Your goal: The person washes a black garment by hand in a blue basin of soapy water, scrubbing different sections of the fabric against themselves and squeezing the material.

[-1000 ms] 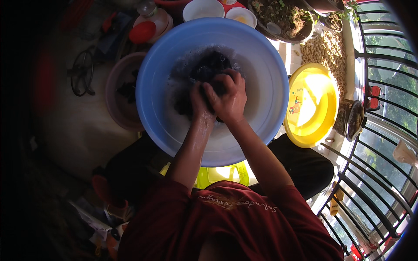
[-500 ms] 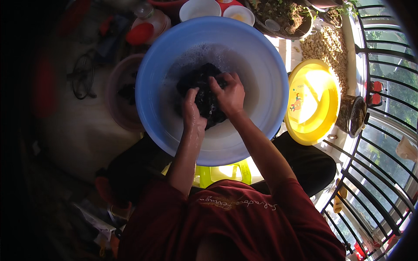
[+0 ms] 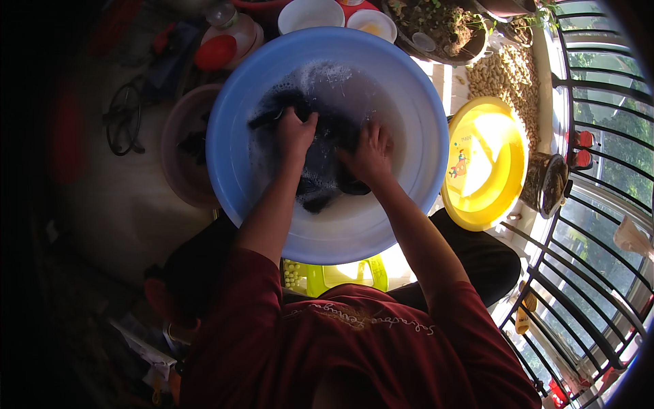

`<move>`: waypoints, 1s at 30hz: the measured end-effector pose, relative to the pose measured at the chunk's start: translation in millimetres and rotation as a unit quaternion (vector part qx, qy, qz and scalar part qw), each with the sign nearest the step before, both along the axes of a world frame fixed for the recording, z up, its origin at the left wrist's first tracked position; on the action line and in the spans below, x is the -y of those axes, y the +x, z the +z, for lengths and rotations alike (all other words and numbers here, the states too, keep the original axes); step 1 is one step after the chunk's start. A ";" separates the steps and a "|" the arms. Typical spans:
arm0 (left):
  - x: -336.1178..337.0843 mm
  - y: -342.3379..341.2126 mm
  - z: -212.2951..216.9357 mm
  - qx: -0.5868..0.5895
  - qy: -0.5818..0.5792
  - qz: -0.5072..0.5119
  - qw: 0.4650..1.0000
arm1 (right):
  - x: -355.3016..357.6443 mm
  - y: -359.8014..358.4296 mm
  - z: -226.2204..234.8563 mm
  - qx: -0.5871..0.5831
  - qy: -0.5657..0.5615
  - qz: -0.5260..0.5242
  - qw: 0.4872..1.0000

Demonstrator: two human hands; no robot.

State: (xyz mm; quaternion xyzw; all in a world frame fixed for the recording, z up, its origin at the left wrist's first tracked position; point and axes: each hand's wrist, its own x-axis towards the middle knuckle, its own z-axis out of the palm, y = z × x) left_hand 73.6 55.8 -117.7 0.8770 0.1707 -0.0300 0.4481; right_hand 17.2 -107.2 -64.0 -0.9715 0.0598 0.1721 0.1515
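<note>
Blue basin point(image 3: 228, 150): round, wide; cloudy water point(image 3: 395, 112) inside, foam point(image 3: 330, 71) gathered toward far rim.
Yellow basin point(image 3: 507, 191): just beside blue basin's right rim, partly sunlit.
Pink basin point(image 3: 176, 180): beside left rim, partly hidden; dark contents, not identifiable.
Dark cloth point(image 3: 317, 153): in blue basin, around centre, reaching toward left wall; partly submerged. Long axis uncertain, seemingly far left to near right.
Cloth to hands: bulk between both; rightward and nearward from left fingers point(image 3: 289, 117), leftward from right fingers point(image 3: 375, 134). Neither hand clearly nearer.
Right hand point(image 3: 371, 157): at cloth's right edge; thumb spread wide from fingers, tips sunk. Grip: cannot tell.
Left hand point(image 3: 294, 135): on cloth's far-left part; thumb and index apart, tips against cloth. Pinch: cannot tell.
</note>
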 end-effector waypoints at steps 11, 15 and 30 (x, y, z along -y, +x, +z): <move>1.8 -7.1 43.0 -0.166 -0.670 0.182 0.701 | -9.2 0.8 92.4 0.123 0.392 -0.078 0.908; 17.2 -40.5 133.4 -0.161 -0.723 0.203 0.640 | -45.7 -55.1 150.0 0.175 0.322 0.098 0.925; 23.8 -54.9 103.5 -0.110 -0.680 0.259 0.677 | -34.8 -4.7 72.4 0.155 0.382 -0.142 0.900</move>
